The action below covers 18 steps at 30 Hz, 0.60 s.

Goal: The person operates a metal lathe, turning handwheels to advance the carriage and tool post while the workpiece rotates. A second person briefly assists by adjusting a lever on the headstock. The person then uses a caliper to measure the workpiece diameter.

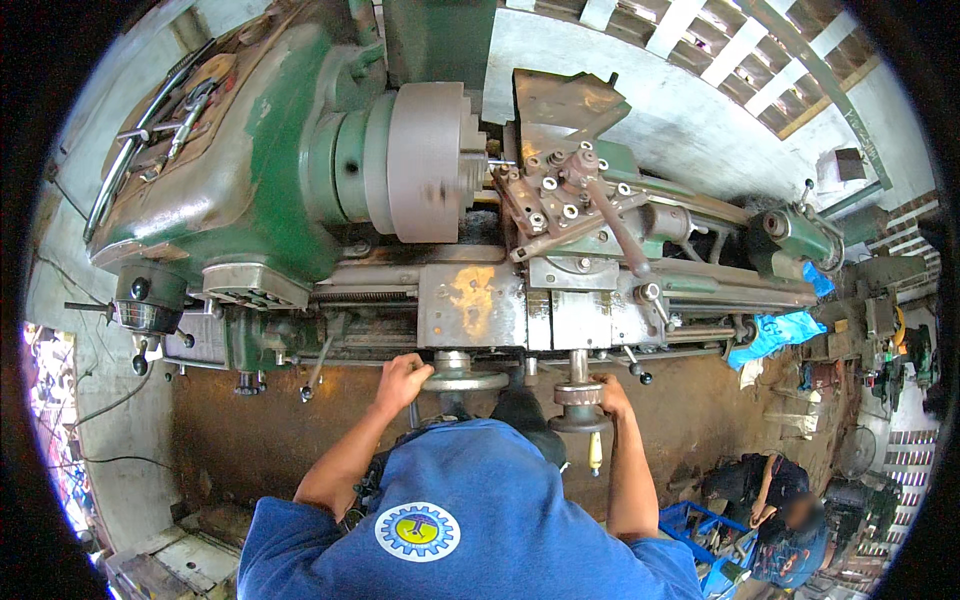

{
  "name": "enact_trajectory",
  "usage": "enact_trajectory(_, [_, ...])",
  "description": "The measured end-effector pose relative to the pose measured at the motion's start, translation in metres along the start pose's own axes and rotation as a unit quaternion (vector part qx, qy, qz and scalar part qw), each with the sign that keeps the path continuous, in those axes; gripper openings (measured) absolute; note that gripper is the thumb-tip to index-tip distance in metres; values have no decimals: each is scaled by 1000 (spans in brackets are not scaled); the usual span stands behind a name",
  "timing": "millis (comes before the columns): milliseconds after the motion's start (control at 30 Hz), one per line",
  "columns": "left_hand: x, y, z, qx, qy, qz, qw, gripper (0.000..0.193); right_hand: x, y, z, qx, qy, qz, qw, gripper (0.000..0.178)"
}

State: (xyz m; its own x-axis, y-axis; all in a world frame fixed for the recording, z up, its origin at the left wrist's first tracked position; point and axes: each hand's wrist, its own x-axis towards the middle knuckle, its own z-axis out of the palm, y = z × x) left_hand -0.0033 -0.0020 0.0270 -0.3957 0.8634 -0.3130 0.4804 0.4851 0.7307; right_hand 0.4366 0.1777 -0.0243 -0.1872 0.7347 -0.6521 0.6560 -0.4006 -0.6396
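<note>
Big wheel: the round metal wheel [472, 382] is sitting low on the lathe's front, just left of centre, before me.
Left hand: my left hand [404, 381] is gripping that wheel's left edge, its fingers curling in close together and the thumb lying at the rim.
Small wheel: the ribbed one [578, 396] is standing out to the right of the first, its cream handle [595, 455] hanging down.
Right hand: my right hand [614, 397] is touching its right side; the fingers are bending behind it, and I cannot tell how tightly they are closing.
Saddle: the grey block [495, 310] above the wheels is showing a worn yellow patch.
Tool post: it [580, 168] is sitting beyond the saddle, its long lever [622, 235] slanting down to the right.
Chuck: the thick grey cylinder [425, 165] is facing the tool post, its jaws looking blurred.
Headstock: the green casing [285, 150] is filling the left, hand tools [190, 125] lying on top.
Far right: a blue cloth [775, 337] is draping near the tailstock [795, 235].
Lower right: a co-worker [775, 495] is bending beside a blue crate [712, 530].
</note>
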Motion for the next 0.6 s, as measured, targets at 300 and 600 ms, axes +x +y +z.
enact_trajectory(300, [-10, 50, 5, 140, -35, 63, 987, 63, 13, 24, 9, -228, 58, -156, 959, 42])
enact_trajectory(600, [-4, 51, 1, 172, -74, 61, 980, 73, 28, 14, 10, -212, 38, -51, 975, 35])
